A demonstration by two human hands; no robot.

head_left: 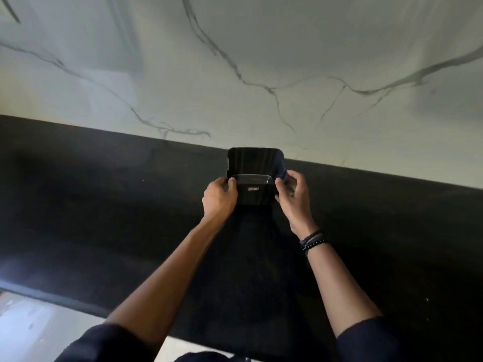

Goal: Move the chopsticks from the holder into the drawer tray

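Black holder upright at counter rear, by marble wall. Left grip and right grip curl round its sides, pinching the front rim. Interior too dark to read.

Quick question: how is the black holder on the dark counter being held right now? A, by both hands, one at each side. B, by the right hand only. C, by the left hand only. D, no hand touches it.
A: the left hand grips the left side of the black holder and the right hand grips its right side.
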